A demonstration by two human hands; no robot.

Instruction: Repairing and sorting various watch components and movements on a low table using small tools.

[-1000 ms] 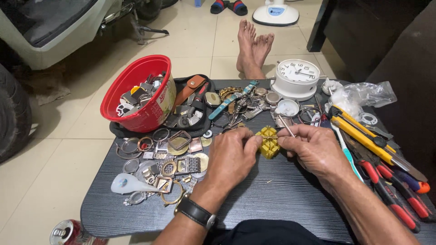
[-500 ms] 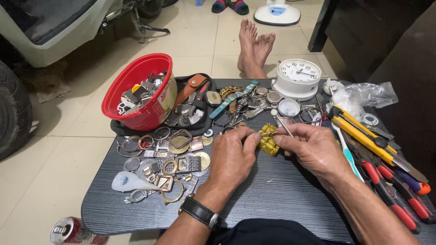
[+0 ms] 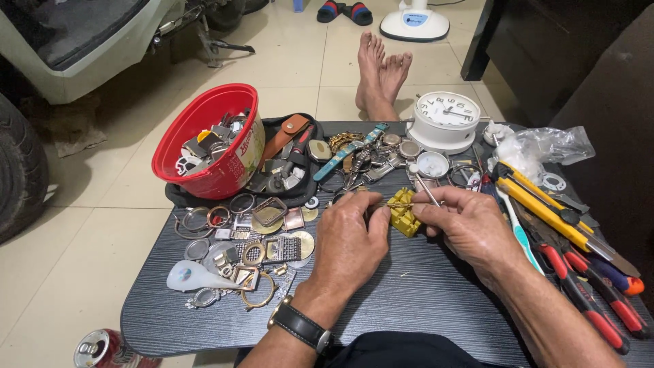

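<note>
— Desk (image 3: 422, 300), dark woodgrain, low over tiled floor: item in hand?

— Yellow holder block (image 3: 403, 217), resting on desk between both hands. Thin pin (image 3: 398, 204) lay across its top, long axis left-right.

— Grips?

— Left hand (image 3: 351, 242) pinched closed on pin's left end. Right hand (image 3: 463, 225) closed on slim tool (image 3: 424, 184), tip angled down at block; right hand nearer.

— Surroundings?

— Watch parts left, red bowl (image 3: 211, 140) behind, white clock (image 3: 446, 119), pliers right.

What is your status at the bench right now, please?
Left hand pinching a thin gold strip by the yellow block. Right hand holding a slim metal tool over it. Watch parts crowd the left, pliers the right.
</note>
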